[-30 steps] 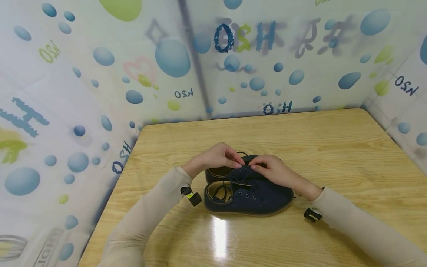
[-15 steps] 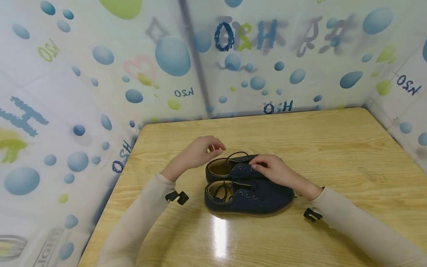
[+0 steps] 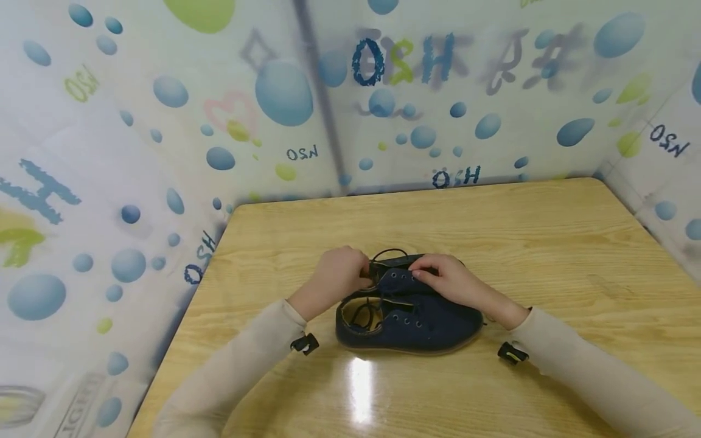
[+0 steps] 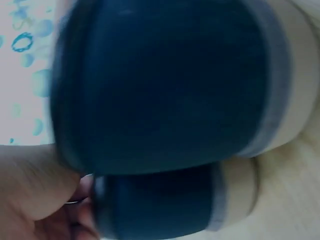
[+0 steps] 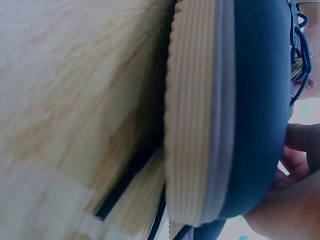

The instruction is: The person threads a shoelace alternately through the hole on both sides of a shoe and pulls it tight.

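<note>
Two dark blue lace-up shoes lie side by side on the table, toes to the right. My left hand [image 3: 336,277] is at the collar of the far shoe [image 3: 402,281], fingers bent into its opening; I cannot tell what they hold. With thumb and forefinger my right hand [image 3: 451,280] pinches the same shoe's eyelet flap. A dark shoelace [image 3: 390,250] arches up behind that flap. Closer to me stands the near shoe [image 3: 443,325], a lace lying inside its heel. The left wrist view shows both heels, the near shoe's heel [image 4: 170,90] covering most of it.
The wooden table [image 3: 285,237] reaches to a patterned wall covering [image 3: 465,79] at the back and left. In the right wrist view, dark lace ends [image 5: 125,182] lie on the table by the near shoe's sole [image 5: 192,115].
My left hand has left the eyelets, swung left above the heel, then come down to the far shoe's opening. The right hand has stayed at the flap.
</note>
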The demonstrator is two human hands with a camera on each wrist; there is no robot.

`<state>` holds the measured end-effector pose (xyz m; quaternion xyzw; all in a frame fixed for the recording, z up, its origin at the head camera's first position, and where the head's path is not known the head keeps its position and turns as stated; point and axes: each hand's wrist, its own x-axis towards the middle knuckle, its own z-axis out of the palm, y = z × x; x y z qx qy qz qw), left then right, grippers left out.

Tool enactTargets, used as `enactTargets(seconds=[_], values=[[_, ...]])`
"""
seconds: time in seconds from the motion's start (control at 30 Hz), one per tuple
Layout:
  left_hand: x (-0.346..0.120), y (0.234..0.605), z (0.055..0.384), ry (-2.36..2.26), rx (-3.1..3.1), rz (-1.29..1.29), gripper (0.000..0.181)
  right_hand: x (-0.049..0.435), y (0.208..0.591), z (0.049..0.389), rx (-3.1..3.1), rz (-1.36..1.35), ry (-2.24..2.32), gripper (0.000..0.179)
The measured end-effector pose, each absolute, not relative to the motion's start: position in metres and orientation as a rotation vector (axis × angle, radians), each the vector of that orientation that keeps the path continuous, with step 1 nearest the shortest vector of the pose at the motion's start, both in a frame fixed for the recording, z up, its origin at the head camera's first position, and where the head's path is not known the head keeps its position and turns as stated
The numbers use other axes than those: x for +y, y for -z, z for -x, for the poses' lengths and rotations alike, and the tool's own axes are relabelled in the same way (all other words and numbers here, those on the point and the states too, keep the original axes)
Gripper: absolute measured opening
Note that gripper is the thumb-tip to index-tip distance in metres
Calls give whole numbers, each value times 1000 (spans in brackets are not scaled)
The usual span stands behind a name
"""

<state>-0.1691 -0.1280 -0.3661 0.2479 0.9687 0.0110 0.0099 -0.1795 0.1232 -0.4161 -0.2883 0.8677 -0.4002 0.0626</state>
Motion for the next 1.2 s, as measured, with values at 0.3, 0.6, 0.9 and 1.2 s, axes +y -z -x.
enactTargets(seconds=[0.3,0.6,0.9,1.2], values=[[-133,374,168,146,3258,-1070,32,122,416,179,2645,871,1209,20],[-134,373,172,224,3138,-1163,13,121,416,179,2629,867,1209,22],[-138,370,174,24,3020,-1056,23,121,415,178,2627,864,1215,22],[-132,365,172,-455,2821,-1002,21,123,417,179,2624,841,1202,22]])
